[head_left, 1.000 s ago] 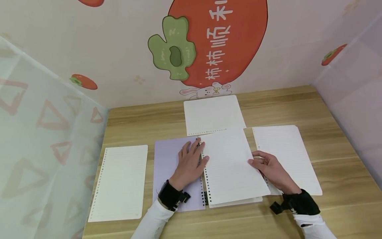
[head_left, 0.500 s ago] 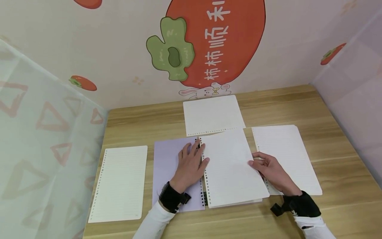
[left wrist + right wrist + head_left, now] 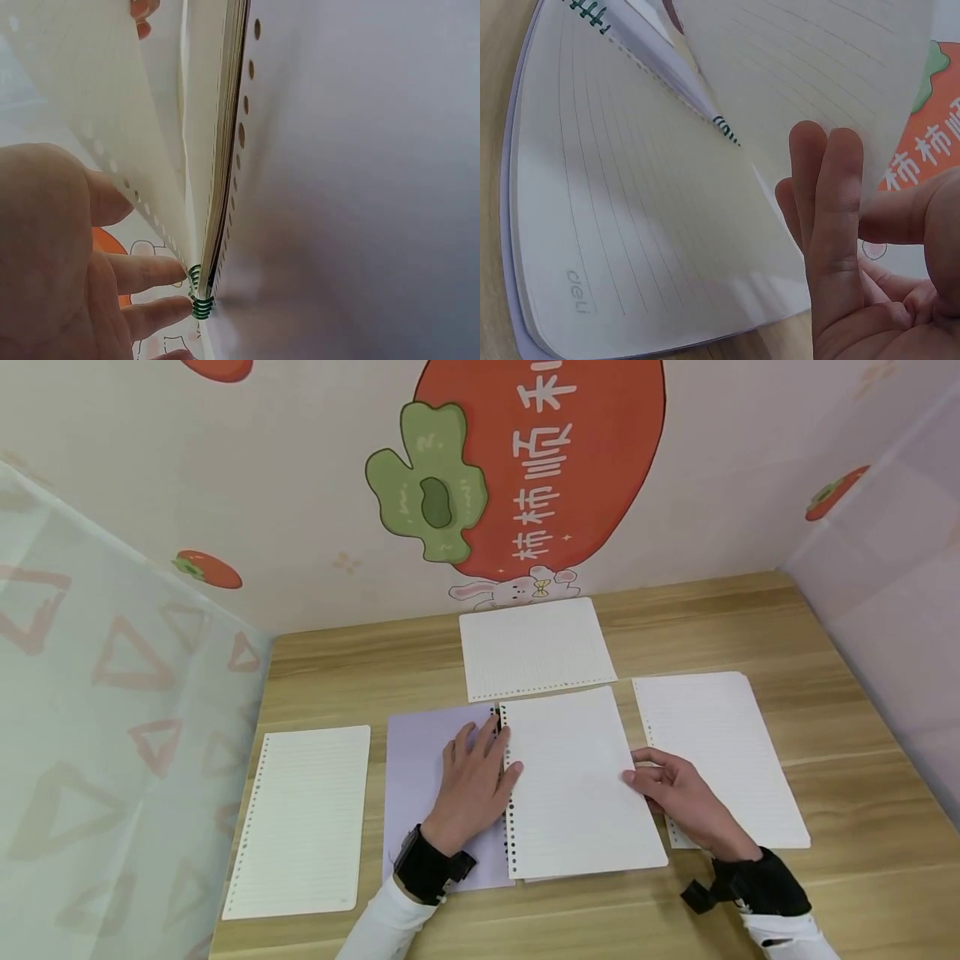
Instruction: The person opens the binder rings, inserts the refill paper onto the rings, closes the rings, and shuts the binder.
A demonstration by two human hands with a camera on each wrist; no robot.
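A loose-leaf notebook lies open, its purple cover [image 3: 412,752] on the left and lined pages [image 3: 622,195] on the right. Above the pages, tilted in the wrist views, is a loose sheet [image 3: 570,777] with punched holes along its left edge. My right hand [image 3: 682,793] pinches this sheet at its right edge between thumb and fingers. My left hand [image 3: 471,789] lies over the cover and binding with fingers spread. Its thumb touches the holed edge, and its fingertips are right at the green binding rings [image 3: 201,306]. The hand hides much of the binding in the head view.
One lined sheet [image 3: 300,818] lies on the wooden table [image 3: 352,668] at the left. Another sheet [image 3: 536,647] is sideways behind the notebook, against the printed wall [image 3: 315,527]. Further lined paper [image 3: 720,752] lies at the right, partly under my right hand.
The sheet in my right hand has shifted left and towards me, so its holed edge now overlaps the binding. My left hand has moved slightly left.
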